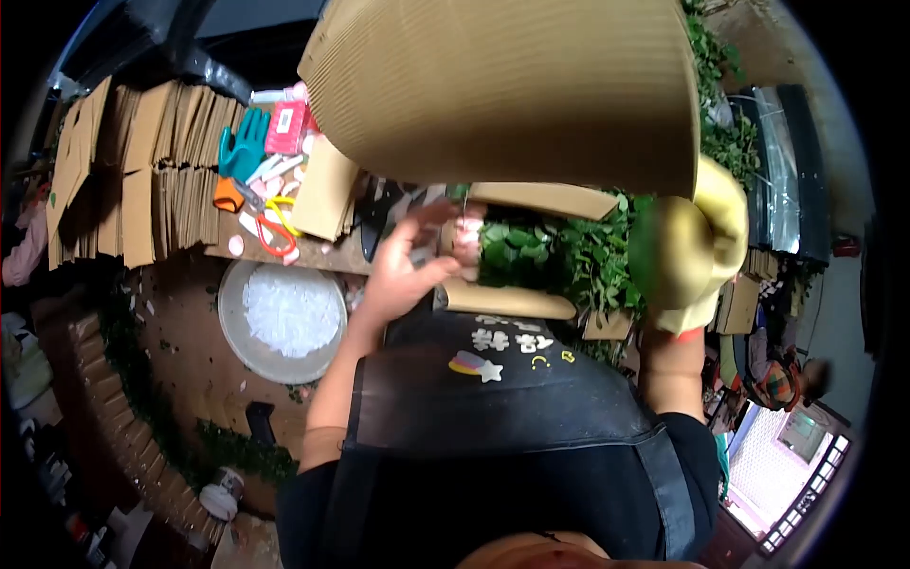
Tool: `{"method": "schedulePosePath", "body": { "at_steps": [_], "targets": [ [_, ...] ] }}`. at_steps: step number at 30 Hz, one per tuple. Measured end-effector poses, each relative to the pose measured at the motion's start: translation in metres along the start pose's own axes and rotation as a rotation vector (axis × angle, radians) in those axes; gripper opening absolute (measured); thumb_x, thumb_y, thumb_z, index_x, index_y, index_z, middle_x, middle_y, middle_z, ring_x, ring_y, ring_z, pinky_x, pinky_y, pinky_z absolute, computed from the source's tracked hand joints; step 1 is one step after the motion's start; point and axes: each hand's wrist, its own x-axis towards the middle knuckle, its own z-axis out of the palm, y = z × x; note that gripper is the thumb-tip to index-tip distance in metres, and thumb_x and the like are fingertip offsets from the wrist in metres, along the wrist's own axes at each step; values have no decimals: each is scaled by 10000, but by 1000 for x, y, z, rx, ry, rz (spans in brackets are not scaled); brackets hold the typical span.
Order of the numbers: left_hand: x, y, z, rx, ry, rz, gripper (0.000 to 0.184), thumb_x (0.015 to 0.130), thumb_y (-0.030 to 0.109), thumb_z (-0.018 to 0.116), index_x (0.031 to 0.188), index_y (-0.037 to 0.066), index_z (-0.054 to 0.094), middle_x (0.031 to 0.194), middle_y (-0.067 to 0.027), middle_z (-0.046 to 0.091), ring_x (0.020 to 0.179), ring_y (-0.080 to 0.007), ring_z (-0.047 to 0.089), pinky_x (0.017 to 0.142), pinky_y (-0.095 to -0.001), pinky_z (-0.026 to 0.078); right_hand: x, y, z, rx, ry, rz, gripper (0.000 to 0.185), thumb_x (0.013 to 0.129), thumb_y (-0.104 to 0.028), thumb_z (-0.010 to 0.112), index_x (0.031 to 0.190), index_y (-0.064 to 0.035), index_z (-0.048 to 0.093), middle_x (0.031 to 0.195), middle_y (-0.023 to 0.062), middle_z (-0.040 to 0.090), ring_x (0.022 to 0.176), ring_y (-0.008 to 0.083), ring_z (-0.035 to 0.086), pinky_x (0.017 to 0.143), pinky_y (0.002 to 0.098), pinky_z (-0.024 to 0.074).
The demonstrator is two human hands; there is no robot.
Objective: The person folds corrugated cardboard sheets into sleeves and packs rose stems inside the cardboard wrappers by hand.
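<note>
My left hand (406, 268) is bare, with thumb and fingers apart, beside pale pink blooms (467, 237). To the right of the blooms, green leafy stems (588, 251) lie between a cardboard strip (545, 199) and a rolled cardboard edge (512, 301). My right hand (701, 242), in a yellow glove, is at the right end of the stems and is smeared by motion. A large curved cardboard sheet (502, 85) rises in front, its lower right corner by the glove. Whether the glove grips the sheet or the stems is hidden.
Stacked cardboard (171, 171), a teal glove (246, 142), a pink box (286, 127), red-handled scissors (275, 235) and yellow-handled scissors (284, 213) are at left. Below them stands a metal basin (232, 327) of white pieces. A person (782, 375) is at far right.
</note>
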Motion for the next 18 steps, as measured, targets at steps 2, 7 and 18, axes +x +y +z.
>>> {"method": "schedulePosePath", "body": {
  "at_steps": [2, 7, 18],
  "targets": [
    [5, 38, 7, -19, 34, 35, 353, 960, 116, 713, 1281, -5, 627, 1269, -130, 695, 1101, -217, 673, 929, -410, 552, -54, 3, -10, 42, -69, 245, 259, 998, -138, 702, 1190, 34, 721, 1135, 163, 759, 1033, 249, 731, 928, 358, 578],
    [18, 23, 22, 154, 53, -223, 195, 988, 172, 706, 1043, -11, 746, 867, -80, 742, 764, -106, 686, 710, -282, 542, -181, 57, 8, 437, 165, 1056, 306, 1001, -157, 728, 1220, 51, 677, 1113, 87, 722, 951, 150, 687, 904, 319, 590],
    [3, -75, 9, 276, -105, -404, 289, 982, 246, 728, 1065, -30, 746, 900, -20, 733, 789, -90, 650, 726, -281, 533, -269, 126, 33, 678, 316, 1317, 256, 1019, -179, 709, 1194, -4, 644, 1012, 58, 718, 947, 175, 721, 868, 327, 622]
  ]
}}
